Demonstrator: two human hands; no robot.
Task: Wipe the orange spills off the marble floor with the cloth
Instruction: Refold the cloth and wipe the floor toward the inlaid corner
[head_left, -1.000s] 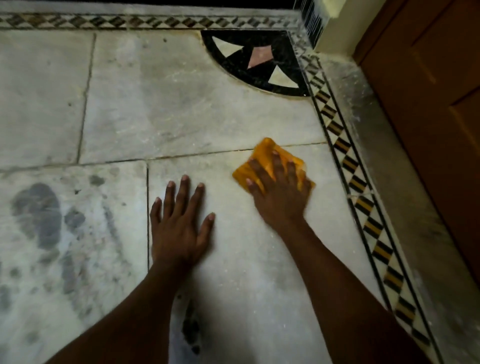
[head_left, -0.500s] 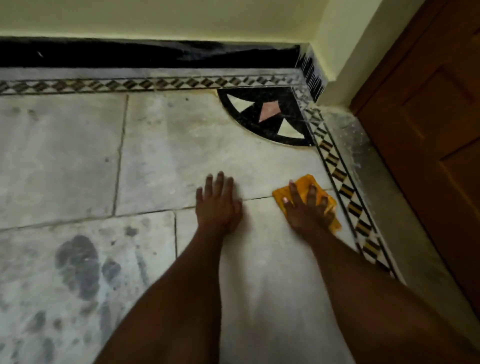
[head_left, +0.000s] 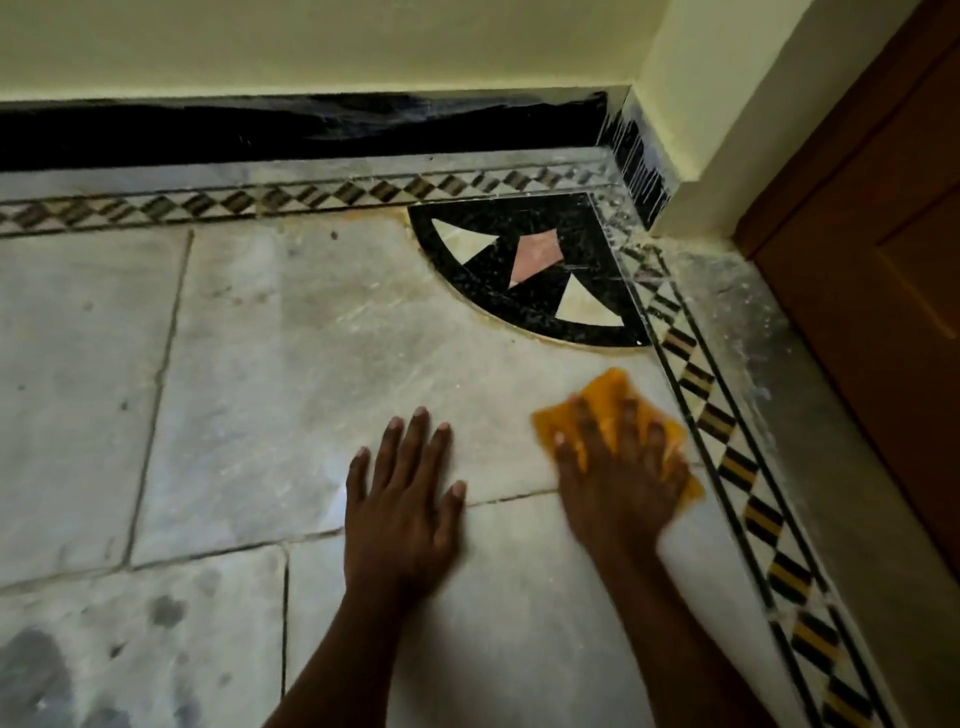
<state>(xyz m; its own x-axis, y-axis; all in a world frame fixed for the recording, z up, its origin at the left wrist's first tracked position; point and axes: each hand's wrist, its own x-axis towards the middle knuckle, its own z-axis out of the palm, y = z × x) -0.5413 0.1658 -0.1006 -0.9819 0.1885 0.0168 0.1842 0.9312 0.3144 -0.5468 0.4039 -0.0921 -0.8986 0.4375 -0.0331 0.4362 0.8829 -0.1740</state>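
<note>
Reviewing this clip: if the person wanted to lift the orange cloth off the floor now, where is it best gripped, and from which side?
Best guess: the far corner of the orange cloth, approached from above. The right hand lies flat over most of it, and that corner pokes out past the fingertips towards the black inlay, giving free fabric for a pinch grip.

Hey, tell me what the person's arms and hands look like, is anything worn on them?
Both arms are bare as far as the picture shows: no sleeves, gloves, watch or bangles. The left hand shows short, pale fingernails and no rings. The right hand is blurred, so small rings on its fingers cannot be ruled out.
</note>
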